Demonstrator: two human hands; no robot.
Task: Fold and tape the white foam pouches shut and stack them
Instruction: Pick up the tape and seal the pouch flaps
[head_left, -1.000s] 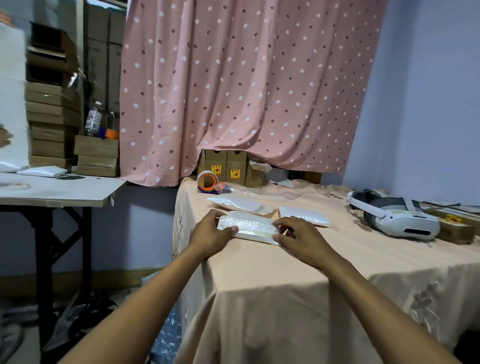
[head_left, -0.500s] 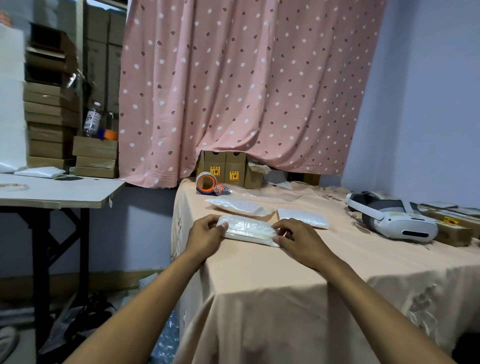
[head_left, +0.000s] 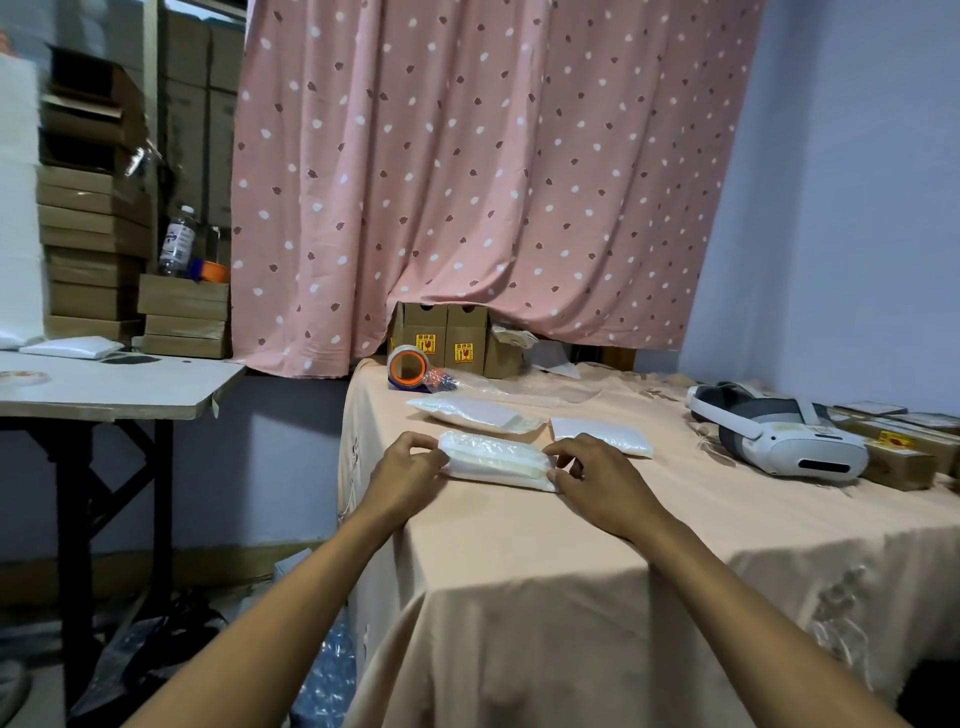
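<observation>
A folded white foam pouch (head_left: 496, 461) lies on the peach tablecloth near the table's left edge. My left hand (head_left: 410, 465) pinches its left end and my right hand (head_left: 592, 475) pinches its right end, fingers curled over the fold. Behind it lie two more white pouches, one flat at the middle (head_left: 475, 413) and one to the right (head_left: 602, 435). A tape dispenser (head_left: 410, 368) with an orange core stands at the back left of the table.
A white headset (head_left: 774, 434) and small brown boxes (head_left: 898, 447) sit at the table's right. Cardboard boxes (head_left: 441, 340) stand under the pink curtain. A second white table (head_left: 114, 384) to the left carries stacked cartons and a bottle.
Both hands stay on the pouch ends; the fold has been pressed tighter and the pouch looks narrower. The view shifted slightly.
</observation>
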